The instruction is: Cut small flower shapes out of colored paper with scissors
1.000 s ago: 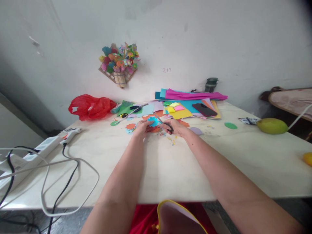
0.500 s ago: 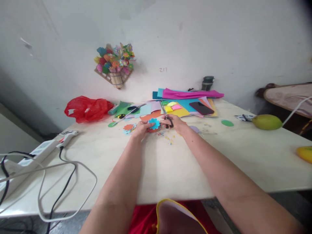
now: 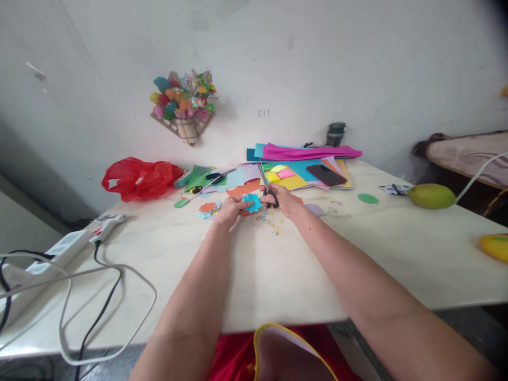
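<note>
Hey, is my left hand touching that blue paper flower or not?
Touching. The head view shows it: the left hand has its thumb lying over the near-left part of the blue paper flower.

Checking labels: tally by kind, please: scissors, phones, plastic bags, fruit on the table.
Scissors: 2 (held scissors, loose scissors)
Phone: 1
Red plastic bag: 1
Fruit: 2 (green fruit, yellow fruit)
Total: 6
Uncounted: unclear black item behind the papers.

Marble-look table (image 3: 159, 243) with paper scraps (image 3: 277, 229).

Pale, faintly scuffed wall (image 3: 309, 69) behind a white marbled table (image 3: 273, 275).
</note>
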### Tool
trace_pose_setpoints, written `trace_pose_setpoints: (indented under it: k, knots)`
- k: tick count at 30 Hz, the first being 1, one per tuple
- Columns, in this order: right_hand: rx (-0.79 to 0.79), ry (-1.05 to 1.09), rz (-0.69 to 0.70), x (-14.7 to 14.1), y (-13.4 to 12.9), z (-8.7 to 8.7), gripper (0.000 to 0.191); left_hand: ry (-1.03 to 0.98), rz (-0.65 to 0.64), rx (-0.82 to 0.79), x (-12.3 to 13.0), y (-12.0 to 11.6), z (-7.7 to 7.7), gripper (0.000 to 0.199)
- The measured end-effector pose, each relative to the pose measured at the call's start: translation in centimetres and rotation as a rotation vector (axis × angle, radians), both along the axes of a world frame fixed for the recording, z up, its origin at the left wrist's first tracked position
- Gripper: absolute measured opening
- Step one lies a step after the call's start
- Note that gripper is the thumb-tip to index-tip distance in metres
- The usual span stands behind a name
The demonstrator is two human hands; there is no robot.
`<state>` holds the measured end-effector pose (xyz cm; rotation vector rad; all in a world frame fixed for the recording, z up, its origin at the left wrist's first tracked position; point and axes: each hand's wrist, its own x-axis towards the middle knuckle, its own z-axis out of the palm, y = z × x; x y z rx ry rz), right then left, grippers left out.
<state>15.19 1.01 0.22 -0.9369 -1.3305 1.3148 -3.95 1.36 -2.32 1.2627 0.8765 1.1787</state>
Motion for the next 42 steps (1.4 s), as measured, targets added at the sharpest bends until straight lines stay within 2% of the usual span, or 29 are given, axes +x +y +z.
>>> trace_pose_setpoints:
  k: [11,17,28,31,37,42]
  knots:
    - [-0.013,0.064,-0.037,0.9,0.3,0.2,0.035,0.037,-0.022,0.006,0.1,-0.4,0.5,0.038]
    - [0.02,0.03,0.05,1.0,-0.1,0.5,0.045,0.133,-0.078,0.042,-0.2,-0.2,0.3,0.036]
    - [0.037,-0.029,0.154,0.5,0.3,0.0,0.036,0.185,-0.195,-0.001,0.4,-0.5,0.3,0.04]
    - [0.035,-0.014,0.126,0.5,0.4,-0.1,0.033,0.159,-0.157,-0.005,0.5,-0.5,0.3,0.037]
    - [-0.013,-0.001,-0.014,-0.1,0.2,-0.1,0.029,0.045,0.01,-0.028,0.4,0.0,-0.2,0.03]
    - [-0.049,0.048,-0.054,-0.7,-0.2,0.1,0.031,-0.076,0.09,-0.024,0.8,0.1,-0.3,0.033]
